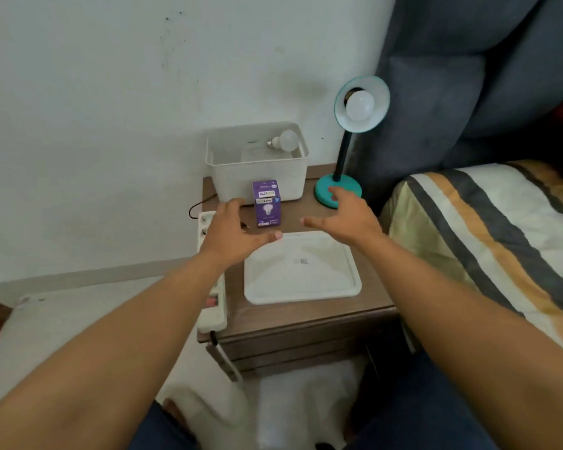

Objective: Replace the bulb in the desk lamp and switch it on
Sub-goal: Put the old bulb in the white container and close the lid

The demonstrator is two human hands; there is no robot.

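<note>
A teal desk lamp stands at the back right of the wooden nightstand. Its shade tilts toward me, and the white bulb in its socket is unlit. A second white bulb lies inside the white bin at the back. In front of the bin stands a purple bulb box, its top flap up. My left hand hovers left of the box, fingers spread and empty. My right hand hovers right of the box, in front of the lamp base, also spread and empty.
A white tray lies on the nightstand's near half. A white power strip runs along its left edge, with a black cord behind. A bed with a striped cover and a grey headboard is on the right; the wall is behind.
</note>
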